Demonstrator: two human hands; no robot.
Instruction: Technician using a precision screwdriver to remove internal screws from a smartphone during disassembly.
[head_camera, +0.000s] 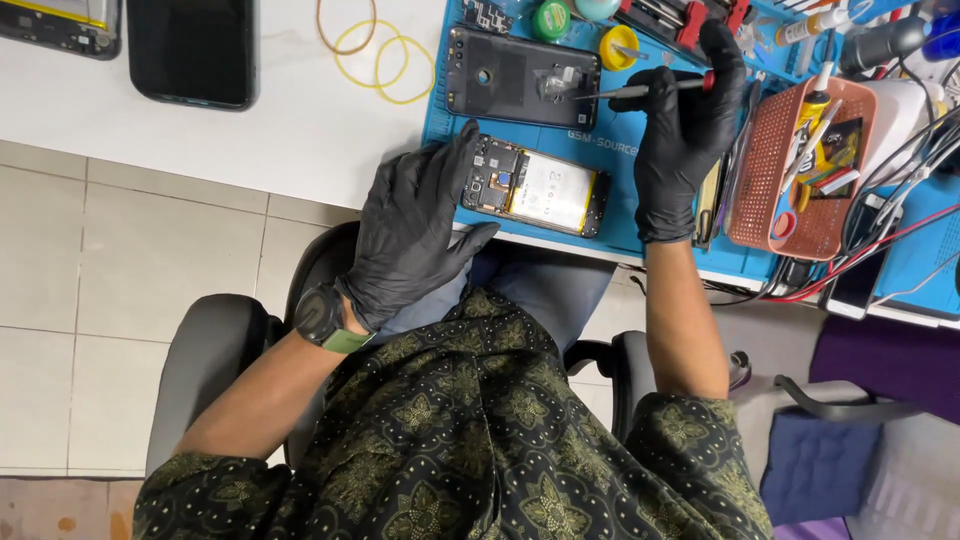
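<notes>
Patterned shirt (450, 440) fills the bottom of the view, nearest the lens; below it a grey chair (215, 350) over a tiled floor (120, 280). Both hands in black gloves. Left hand (415, 235), with a watch (325, 318) at the wrist, lies released, fingers spread and flat, fingertips touching the left end of the opened phone (535, 187). The phone lies face down, back off, pale battery and dark board exposed, on the blue mat (610, 140) at the near table edge. Right hand (685, 120) is clenched around a screwdriver (645, 90), red at the handle end, shaft pointing left; its tip sits over the back cover (520, 78), which lies just behind the phone on the same mat. Whether the tip touches the cover cannot be told. Right of the right hand: an orange basket (775, 160) holding small tools, then a tangle of cables (890, 200). On the white table (250, 130) to the left: 3 rubber bands (375, 50), a dark phone (195, 50) face down, and part of another device (65, 25) at the corner. A yellow pot (618, 48) and a green pot (550, 18) stand at the mat's far edge.
</notes>
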